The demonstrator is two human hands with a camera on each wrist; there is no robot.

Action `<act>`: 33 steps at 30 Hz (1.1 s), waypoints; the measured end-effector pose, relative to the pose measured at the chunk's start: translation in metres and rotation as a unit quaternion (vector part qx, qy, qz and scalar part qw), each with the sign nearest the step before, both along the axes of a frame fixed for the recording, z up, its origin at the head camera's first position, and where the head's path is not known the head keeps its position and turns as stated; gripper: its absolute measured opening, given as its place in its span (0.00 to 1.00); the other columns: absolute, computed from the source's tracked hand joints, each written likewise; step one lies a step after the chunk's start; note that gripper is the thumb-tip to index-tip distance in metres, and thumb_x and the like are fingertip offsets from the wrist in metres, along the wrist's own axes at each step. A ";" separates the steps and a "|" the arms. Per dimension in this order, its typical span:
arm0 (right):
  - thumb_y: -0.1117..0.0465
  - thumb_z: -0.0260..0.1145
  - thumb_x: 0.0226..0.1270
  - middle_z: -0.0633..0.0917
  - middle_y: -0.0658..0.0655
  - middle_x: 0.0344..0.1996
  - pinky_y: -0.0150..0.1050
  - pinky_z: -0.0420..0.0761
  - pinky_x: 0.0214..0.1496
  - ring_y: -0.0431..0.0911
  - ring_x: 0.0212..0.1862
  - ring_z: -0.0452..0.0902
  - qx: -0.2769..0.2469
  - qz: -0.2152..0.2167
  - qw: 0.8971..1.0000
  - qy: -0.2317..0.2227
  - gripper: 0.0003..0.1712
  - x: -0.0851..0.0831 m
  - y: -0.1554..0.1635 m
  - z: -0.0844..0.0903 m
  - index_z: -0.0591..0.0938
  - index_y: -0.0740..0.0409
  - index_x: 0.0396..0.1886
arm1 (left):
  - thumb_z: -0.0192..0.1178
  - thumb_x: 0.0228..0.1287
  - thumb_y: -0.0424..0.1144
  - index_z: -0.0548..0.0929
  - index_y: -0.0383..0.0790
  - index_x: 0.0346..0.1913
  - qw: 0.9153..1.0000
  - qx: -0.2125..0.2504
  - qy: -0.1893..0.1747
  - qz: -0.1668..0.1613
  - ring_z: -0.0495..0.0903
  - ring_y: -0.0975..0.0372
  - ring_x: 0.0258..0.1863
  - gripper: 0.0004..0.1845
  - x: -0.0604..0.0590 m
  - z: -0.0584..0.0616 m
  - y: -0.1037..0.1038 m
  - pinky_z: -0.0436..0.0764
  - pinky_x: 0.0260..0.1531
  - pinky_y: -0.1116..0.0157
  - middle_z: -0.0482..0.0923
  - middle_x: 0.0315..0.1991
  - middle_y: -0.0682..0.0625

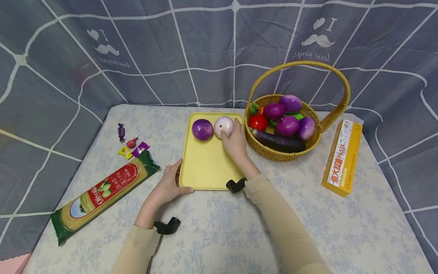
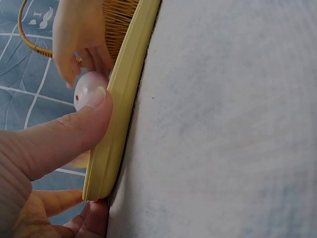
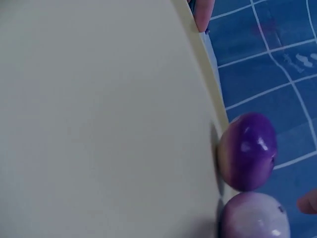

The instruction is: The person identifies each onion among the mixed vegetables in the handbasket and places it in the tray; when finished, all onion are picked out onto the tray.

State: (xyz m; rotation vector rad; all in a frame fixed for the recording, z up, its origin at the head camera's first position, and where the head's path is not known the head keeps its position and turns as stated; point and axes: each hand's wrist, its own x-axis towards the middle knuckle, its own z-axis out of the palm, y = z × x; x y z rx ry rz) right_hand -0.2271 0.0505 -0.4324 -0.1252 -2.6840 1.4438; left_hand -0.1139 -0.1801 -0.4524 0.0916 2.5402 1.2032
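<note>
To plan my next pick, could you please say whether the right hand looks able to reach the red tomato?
Probably yes: the right hand is close to the basket, where the red tomato sits with its top looking uncovered.

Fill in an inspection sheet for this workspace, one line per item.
Surface: table with a pale floral pattern.
Job's things: yellow tray, with a dark purple round vegetable and a paler round vegetable at its far end.
Clutter: wicker basket of vegetables and pasta box right; long pack and sweets left.
Left hand: grips the tray's near left corner.
Right hand: at the paler round vegetable; whether gripping is unclear.
Cables: nothing seen.
Surroundings: grey-blue curtain with white lines.
</note>
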 end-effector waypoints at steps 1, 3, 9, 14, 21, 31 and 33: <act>0.57 0.61 0.70 0.63 0.70 0.69 0.52 0.66 0.73 0.61 0.71 0.61 0.007 0.002 1.000 0.004 0.39 0.002 0.000 0.003 0.58 0.67 0.74 | 0.77 0.51 0.38 0.47 0.33 0.78 1.000 -0.001 0.001 0.000 0.69 0.51 0.50 0.58 0.000 0.000 0.000 0.72 0.46 0.63 0.61 0.56 0.36; 0.57 0.62 0.70 0.65 0.68 0.68 0.53 0.68 0.71 0.60 0.70 0.64 0.019 0.007 1.000 0.014 0.37 0.008 0.002 0.009 0.62 0.66 0.73 | 0.77 0.50 0.38 0.48 0.33 0.78 1.000 -0.002 0.004 0.000 0.69 0.51 0.50 0.58 0.000 0.001 0.000 0.72 0.46 0.63 0.61 0.56 0.36; 0.58 0.61 0.70 0.74 0.64 0.62 0.52 0.72 0.67 0.58 0.64 0.70 0.020 0.031 0.998 0.053 0.27 0.028 0.017 0.035 0.73 0.63 0.65 | 0.77 0.51 0.39 0.47 0.33 0.78 1.000 -0.005 0.004 -0.004 0.69 0.50 0.52 0.59 0.000 0.001 0.000 0.73 0.48 0.61 0.61 0.58 0.35; 0.59 0.61 0.70 0.79 0.63 0.56 0.50 0.75 0.64 0.57 0.59 0.74 -0.001 0.037 0.996 0.081 0.21 0.040 0.039 0.051 0.79 0.62 0.59 | 0.76 0.51 0.40 0.48 0.33 0.78 1.000 -0.009 0.008 -0.007 0.68 0.51 0.51 0.58 0.000 0.001 -0.001 0.72 0.47 0.61 0.61 0.57 0.36; 0.60 0.62 0.71 0.82 0.61 0.49 0.47 0.80 0.59 0.52 0.52 0.79 -0.024 0.020 0.995 0.099 0.16 0.047 0.073 0.055 0.82 0.61 0.55 | 0.78 0.49 0.39 0.49 0.31 0.77 1.000 -0.004 0.009 -0.004 0.63 0.52 0.47 0.59 0.001 -0.002 -0.003 0.68 0.44 0.63 0.61 0.53 0.37; 0.61 0.63 0.70 0.83 0.62 0.51 0.50 0.81 0.58 0.55 0.53 0.80 0.010 -0.013 0.994 0.111 0.17 0.047 0.124 0.056 0.82 0.62 0.55 | 0.77 0.49 0.39 0.48 0.31 0.77 1.000 0.010 0.000 -0.002 0.62 0.52 0.47 0.59 0.000 -0.002 -0.003 0.68 0.44 0.63 0.61 0.55 0.37; 0.60 0.63 0.70 0.82 0.62 0.52 0.51 0.81 0.58 0.56 0.53 0.80 0.014 -0.019 0.994 0.110 0.17 0.047 0.133 0.055 0.82 0.62 0.55 | 0.76 0.51 0.38 0.48 0.31 0.78 1.000 0.013 -0.005 -0.003 0.62 0.52 0.48 0.58 0.001 -0.001 -0.003 0.68 0.46 0.62 0.60 0.56 0.37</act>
